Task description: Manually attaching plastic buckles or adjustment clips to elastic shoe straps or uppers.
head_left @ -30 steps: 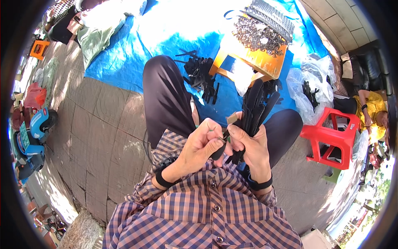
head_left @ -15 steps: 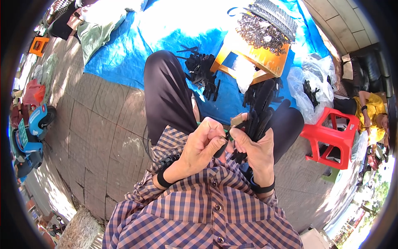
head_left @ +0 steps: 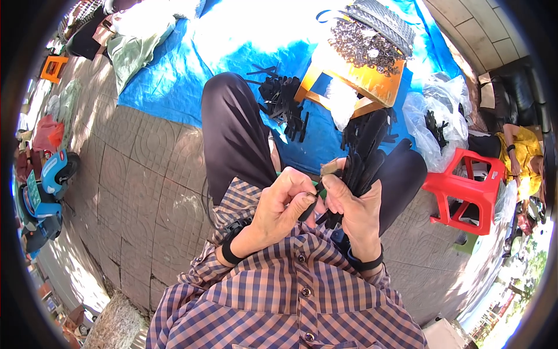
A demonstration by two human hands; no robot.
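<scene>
My right hand (head_left: 359, 215) is closed around a bunch of black straps (head_left: 365, 157), long flat strips that fan out upward past my fingers. Close beside it, over my lap, my left hand (head_left: 282, 206) pinches the end of a small black strap (head_left: 308, 210) between thumb and fingers. The two hands nearly meet, and what lies between their fingertips is partly hidden. A tan tab (head_left: 332, 167) shows at the right hand's fingers. On the blue tarp ahead lies a loose pile of black strips (head_left: 282, 99).
A yellow-orange wooden stool (head_left: 381, 87) carries a heap of small dark shiny pieces (head_left: 366, 49) and a grey woven bag (head_left: 381, 26). Right of it are a clear plastic bag (head_left: 447, 93) with black strips and a red plastic stool (head_left: 465, 192). A person in yellow (head_left: 520, 157) sits far right.
Both hands stay almost in place. My right hand and its bunch of straps have shifted very slightly; my left hand keeps its pinch.
</scene>
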